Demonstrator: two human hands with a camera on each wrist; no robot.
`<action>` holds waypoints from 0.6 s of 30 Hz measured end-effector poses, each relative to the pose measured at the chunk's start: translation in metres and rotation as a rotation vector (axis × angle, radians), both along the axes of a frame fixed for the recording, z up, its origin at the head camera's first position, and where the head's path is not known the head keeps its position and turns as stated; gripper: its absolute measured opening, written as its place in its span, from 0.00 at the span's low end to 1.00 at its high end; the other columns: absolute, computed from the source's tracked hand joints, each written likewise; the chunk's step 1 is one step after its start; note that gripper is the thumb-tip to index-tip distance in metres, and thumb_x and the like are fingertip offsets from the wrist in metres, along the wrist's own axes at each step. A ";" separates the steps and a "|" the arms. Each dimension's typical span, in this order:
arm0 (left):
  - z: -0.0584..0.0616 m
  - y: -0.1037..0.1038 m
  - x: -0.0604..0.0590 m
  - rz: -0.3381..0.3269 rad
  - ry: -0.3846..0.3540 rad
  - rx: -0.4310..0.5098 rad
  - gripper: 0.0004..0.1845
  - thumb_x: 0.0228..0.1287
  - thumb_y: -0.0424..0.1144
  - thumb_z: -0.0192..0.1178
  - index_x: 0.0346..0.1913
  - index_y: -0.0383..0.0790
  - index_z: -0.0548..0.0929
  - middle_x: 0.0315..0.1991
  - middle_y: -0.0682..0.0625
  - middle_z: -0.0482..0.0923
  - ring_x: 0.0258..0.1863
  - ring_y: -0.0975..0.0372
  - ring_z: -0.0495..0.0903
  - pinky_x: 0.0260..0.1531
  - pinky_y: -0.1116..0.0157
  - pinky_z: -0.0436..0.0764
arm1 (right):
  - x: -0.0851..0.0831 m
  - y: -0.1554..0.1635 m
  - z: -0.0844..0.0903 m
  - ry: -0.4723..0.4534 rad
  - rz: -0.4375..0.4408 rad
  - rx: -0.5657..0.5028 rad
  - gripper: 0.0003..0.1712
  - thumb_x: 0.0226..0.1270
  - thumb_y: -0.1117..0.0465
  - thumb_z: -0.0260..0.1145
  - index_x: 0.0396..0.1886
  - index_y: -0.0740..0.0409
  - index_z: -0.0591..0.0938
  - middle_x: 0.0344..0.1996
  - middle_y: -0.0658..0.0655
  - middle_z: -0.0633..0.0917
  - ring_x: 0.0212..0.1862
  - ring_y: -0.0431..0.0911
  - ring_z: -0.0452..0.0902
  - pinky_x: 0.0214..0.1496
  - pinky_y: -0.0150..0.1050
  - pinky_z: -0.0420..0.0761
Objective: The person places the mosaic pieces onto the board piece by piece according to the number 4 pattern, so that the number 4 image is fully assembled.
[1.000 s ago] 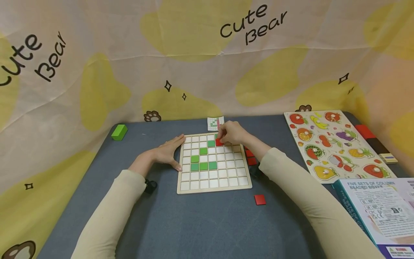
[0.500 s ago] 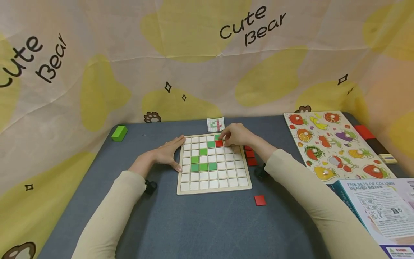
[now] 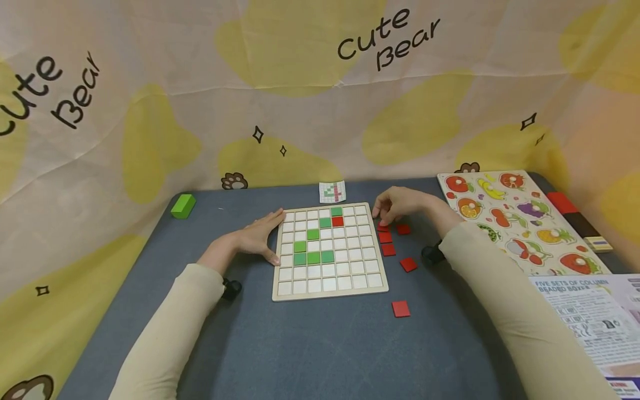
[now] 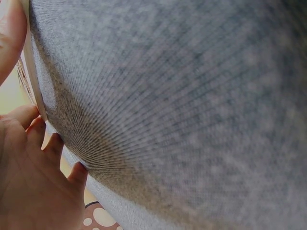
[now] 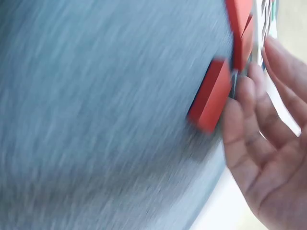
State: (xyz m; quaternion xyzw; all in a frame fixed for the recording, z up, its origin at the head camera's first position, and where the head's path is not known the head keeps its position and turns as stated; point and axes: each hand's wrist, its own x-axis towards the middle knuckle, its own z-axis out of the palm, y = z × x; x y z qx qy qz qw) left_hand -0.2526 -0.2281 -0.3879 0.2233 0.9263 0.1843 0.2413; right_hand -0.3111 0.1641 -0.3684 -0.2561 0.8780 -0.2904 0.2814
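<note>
A wooden grid board lies mid-table with white squares, several green tiles and one red tile. My left hand rests at its left edge, thumb and fingers spread along the rim; the left wrist view shows the fingertips against that edge. My right hand is past the board's upper right corner, its fingertips at the top of a column of red tiles. In the right wrist view the loosely bent fingers are beside a thick red piece, with nothing visibly pinched.
Loose red tiles lie at the right, one beside the board and one nearer the front. A small pattern card is behind the board. A green block stands far left. A fruit puzzle and a box occupy the right.
My right hand has left the red tile in the grid and moved right to the loose red tiles, uncovering the board's upper right squares. The left hand has stayed put.
</note>
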 end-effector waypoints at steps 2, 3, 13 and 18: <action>0.000 0.000 0.000 -0.002 0.002 -0.001 0.68 0.47 0.52 0.77 0.80 0.37 0.39 0.82 0.39 0.30 0.81 0.41 0.35 0.76 0.37 0.41 | -0.002 0.006 0.000 -0.067 0.045 0.002 0.17 0.61 0.68 0.70 0.51 0.63 0.81 0.36 0.57 0.80 0.34 0.44 0.74 0.39 0.35 0.76; -0.001 0.000 0.000 -0.001 0.002 0.000 0.68 0.47 0.52 0.78 0.80 0.37 0.39 0.82 0.39 0.30 0.81 0.41 0.34 0.76 0.37 0.41 | -0.002 0.008 -0.001 -0.096 0.063 0.000 0.19 0.60 0.70 0.69 0.52 0.64 0.81 0.38 0.58 0.79 0.34 0.44 0.72 0.38 0.35 0.75; 0.000 0.000 0.001 0.008 -0.002 0.005 0.69 0.46 0.52 0.78 0.80 0.37 0.39 0.82 0.40 0.31 0.81 0.42 0.34 0.76 0.37 0.41 | 0.002 0.007 -0.003 -0.021 0.122 0.032 0.17 0.57 0.73 0.70 0.47 0.60 0.82 0.35 0.60 0.75 0.28 0.44 0.65 0.32 0.34 0.68; 0.000 0.000 0.002 0.021 -0.008 0.005 0.69 0.46 0.52 0.78 0.80 0.39 0.39 0.82 0.42 0.30 0.81 0.42 0.34 0.77 0.37 0.41 | 0.002 0.006 -0.005 0.102 0.067 0.091 0.14 0.54 0.68 0.75 0.38 0.59 0.81 0.33 0.58 0.79 0.30 0.44 0.70 0.33 0.34 0.72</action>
